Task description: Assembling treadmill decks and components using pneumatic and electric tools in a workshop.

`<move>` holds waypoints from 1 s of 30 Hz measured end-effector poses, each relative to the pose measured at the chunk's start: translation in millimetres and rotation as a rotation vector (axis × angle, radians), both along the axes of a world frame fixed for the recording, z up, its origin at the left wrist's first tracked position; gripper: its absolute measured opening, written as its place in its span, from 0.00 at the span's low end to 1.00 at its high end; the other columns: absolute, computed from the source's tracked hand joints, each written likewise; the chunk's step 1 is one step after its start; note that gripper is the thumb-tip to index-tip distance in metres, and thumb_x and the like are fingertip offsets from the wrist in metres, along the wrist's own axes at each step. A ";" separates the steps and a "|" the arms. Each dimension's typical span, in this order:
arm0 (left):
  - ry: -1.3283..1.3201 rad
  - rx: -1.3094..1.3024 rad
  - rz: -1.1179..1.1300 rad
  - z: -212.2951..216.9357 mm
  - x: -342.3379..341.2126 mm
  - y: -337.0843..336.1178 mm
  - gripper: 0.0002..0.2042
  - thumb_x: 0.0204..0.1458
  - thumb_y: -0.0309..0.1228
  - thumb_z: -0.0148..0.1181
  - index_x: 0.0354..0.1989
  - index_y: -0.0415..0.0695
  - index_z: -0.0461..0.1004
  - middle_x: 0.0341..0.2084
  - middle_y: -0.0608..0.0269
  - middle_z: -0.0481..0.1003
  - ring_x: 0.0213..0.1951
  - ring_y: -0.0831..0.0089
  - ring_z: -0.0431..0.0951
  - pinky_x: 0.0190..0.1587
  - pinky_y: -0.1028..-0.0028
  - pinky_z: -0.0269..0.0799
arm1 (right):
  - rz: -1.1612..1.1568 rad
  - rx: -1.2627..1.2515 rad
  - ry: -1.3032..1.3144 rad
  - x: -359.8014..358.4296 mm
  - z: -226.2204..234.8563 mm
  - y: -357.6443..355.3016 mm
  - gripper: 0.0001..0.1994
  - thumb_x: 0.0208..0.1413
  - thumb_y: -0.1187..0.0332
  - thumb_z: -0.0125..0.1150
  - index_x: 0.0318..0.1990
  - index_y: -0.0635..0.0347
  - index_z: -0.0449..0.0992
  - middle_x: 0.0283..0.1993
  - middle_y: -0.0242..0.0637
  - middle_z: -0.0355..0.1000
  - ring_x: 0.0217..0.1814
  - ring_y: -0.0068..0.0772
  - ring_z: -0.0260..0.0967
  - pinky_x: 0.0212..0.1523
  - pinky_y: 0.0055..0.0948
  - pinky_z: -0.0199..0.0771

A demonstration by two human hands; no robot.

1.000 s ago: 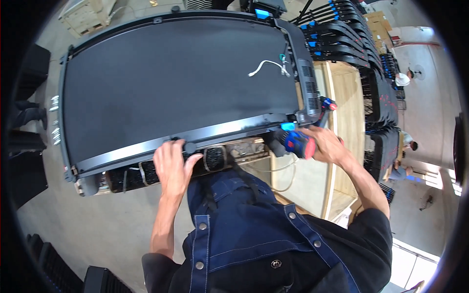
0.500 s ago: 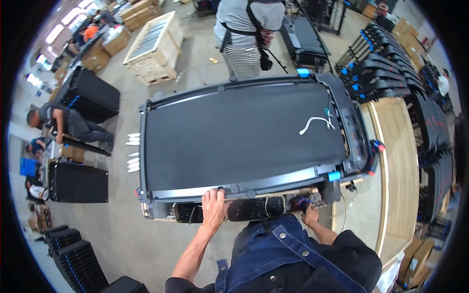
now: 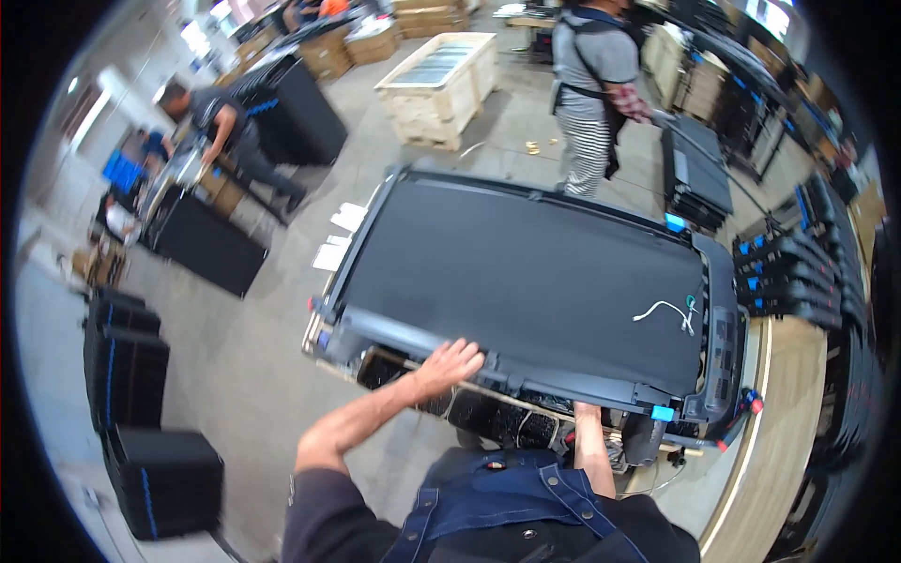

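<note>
Resting unclenched left hand (image 3: 452,366) atop long dark-grey rail (image 3: 404,336); cannot read lettering or tell grip of half-hidden right hand (image 3: 587,411).

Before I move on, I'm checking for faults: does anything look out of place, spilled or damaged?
A white cable lies on the black belt, toward its right end; odd because one end trails free. Small yellow scraps lie on the floor beyond the far rail. No spill or damage is evident.

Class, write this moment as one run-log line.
Left hand: on near side rail | right hand: partly under same rail, fingers hidden | white cable: on black belt
</note>
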State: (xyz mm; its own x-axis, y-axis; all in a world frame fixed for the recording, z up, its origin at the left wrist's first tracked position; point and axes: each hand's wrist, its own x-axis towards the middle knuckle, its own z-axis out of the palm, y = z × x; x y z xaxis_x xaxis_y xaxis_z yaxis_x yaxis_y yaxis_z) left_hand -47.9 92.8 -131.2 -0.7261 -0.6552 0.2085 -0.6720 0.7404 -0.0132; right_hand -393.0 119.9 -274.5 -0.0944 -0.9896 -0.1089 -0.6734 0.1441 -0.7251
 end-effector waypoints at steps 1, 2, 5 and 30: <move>0.016 -0.035 -0.017 13.7 0.7 -1.9 0.09 0.46 0.31 0.56 0.36 0.47 0.66 0.33 0.62 0.65 0.39 0.65 0.71 0.35 0.68 0.70 | -0.177 -0.070 -0.680 -5.9 12.9 -0.4 0.21 0.66 0.54 0.51 0.59 0.56 0.72 0.59 0.42 0.71 0.63 0.44 0.65 0.66 0.48 0.63; 0.029 -0.059 -0.032 28.4 1.5 -0.4 0.09 0.46 0.31 0.56 0.36 0.46 0.66 0.33 0.62 0.65 0.38 0.66 0.71 0.35 0.68 0.69 | -0.364 -0.105 -1.364 -11.7 25.0 -4.7 0.22 0.66 0.52 0.50 0.60 0.57 0.72 0.62 0.43 0.70 0.65 0.45 0.63 0.68 0.48 0.61; 0.004 -0.081 -0.022 112.9 17.5 14.2 0.12 0.45 0.35 0.60 0.34 0.44 0.67 0.32 0.62 0.65 0.37 0.68 0.71 0.34 0.70 0.68 | -0.390 -0.118 -1.927 -15.3 73.5 6.0 0.24 0.67 0.53 0.50 0.62 0.60 0.70 0.65 0.46 0.68 0.66 0.49 0.64 0.71 0.49 0.60; 0.511 -0.866 0.242 332.3 492.1 328.3 0.38 0.47 0.71 0.47 0.18 0.41 0.68 0.17 0.62 0.67 0.21 0.71 0.68 0.23 0.73 0.62 | 0.016 0.156 -1.388 519.9 188.7 88.5 0.29 0.67 0.46 0.48 0.62 0.63 0.69 0.52 0.42 0.76 0.52 0.43 0.73 0.57 0.43 0.75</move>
